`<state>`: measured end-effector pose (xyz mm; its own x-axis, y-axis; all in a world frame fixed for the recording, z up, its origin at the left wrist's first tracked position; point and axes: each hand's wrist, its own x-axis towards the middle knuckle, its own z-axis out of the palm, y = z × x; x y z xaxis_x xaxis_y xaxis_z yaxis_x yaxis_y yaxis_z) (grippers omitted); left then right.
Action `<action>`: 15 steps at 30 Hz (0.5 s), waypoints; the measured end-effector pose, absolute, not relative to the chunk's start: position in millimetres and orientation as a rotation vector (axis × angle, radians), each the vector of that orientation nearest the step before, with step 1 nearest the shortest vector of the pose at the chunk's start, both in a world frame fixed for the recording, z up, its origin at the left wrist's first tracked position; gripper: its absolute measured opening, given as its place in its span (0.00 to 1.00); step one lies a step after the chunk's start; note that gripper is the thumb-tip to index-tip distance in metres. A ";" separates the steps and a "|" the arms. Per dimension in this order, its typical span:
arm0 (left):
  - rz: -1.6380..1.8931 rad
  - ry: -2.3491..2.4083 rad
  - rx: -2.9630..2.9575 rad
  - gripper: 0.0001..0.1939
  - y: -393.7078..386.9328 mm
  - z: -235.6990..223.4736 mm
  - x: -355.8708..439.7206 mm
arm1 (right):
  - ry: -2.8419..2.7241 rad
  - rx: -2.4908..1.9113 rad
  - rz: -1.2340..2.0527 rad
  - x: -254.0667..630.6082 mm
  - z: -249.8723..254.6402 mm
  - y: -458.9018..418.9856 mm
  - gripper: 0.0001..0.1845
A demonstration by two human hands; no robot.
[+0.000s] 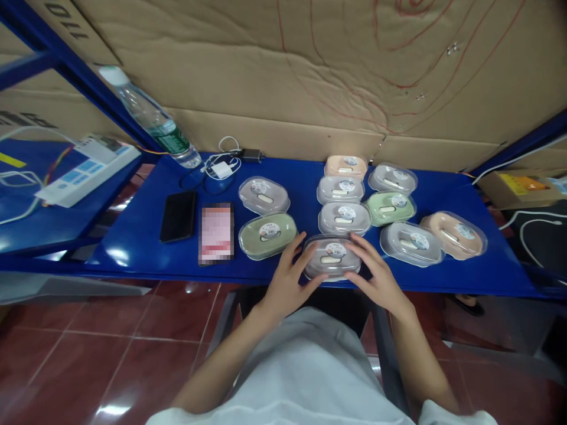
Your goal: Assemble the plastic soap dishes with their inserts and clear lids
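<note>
At the table's front edge sits a greyish-lilac oval plastic box (pixel 326 268) with a clear domed cover, a round label and a pale oblong piece on top. My left hand (pixel 290 277) curves around its left side, and my right hand (pixel 376 271) holds its right side. Fingers and thumbs of both hands touch the rim. Just left of my left hand lies a green box (pixel 277 239) of the same shape, with a lilac one (pixel 264 198) behind it. Right of my right hand stands another grey box (pixel 410 248), partly against a peach one (pixel 458 236).
More boxes stand behind: grey (pixel 348 224), grey (pixel 330 189), peach (pixel 339 165), green (pixel 383 215) and grey (pixel 401 186). To the left are a black phone (pixel 178 216), a blurred-screen phone (pixel 216 236), cables (pixel 217 159) and a water bottle (pixel 150 121). Cardboard (pixel 248 77) walls the back.
</note>
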<state>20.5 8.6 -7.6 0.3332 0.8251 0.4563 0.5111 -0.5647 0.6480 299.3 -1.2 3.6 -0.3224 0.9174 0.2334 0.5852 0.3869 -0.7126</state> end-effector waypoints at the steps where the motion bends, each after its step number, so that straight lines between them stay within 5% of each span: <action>1: 1.095 1.152 2.249 0.38 8.1 -8.4 18.8 | -2.039 -1.279 0.678 299.3 3.7 -2.3 0.35; 6: 1.016 1.054 2.471 0.49 4.5 -12.0 7.3 | -2.162 -1.245 0.591 301.7 3.8 -11.2 0.38; 15: 1.060 1.063 2.586 0.46 8.9 -11.2 -0.6 | -2.275 -1.179 0.350 297.6 -0.5 -12.4 0.44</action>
